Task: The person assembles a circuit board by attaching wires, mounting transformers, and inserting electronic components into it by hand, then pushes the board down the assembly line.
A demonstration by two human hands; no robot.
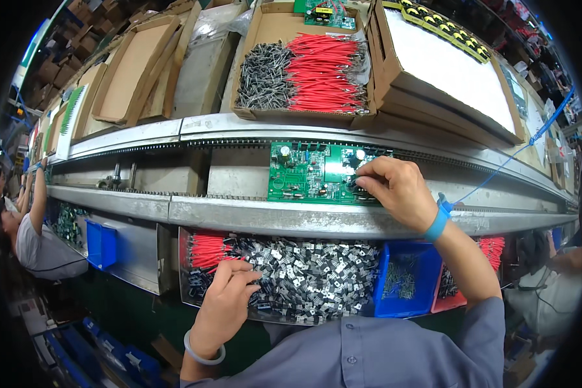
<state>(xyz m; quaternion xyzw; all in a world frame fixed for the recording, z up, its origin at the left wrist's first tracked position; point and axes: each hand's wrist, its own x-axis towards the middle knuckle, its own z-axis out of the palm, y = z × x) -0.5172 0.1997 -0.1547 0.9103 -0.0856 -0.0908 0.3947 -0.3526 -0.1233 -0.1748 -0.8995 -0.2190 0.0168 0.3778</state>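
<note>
A green circuit board (297, 174) populated with small parts lies across the two metal rails. My right hand (394, 187), with a blue strap at the wrist, is over the board's right end. Its thumb and forefinger are pinched together at the board's surface; whatever lies between them is hidden. Below the rails, my left hand (226, 304) hovers at the left part of a tray full of three-legged transistors (310, 271). Its fingers are bent but apart, and I see nothing held in them. A bundle of red wires (207, 249) lies just beyond that hand.
A blue bin (381, 284) of small leaded parts adjoins the tray. Beyond the rails, a cardboard box (265, 116) holds red leads and metal pins. A blue coiled cord (491, 173) runs from my right wrist strap. People sit along the line at far left.
</note>
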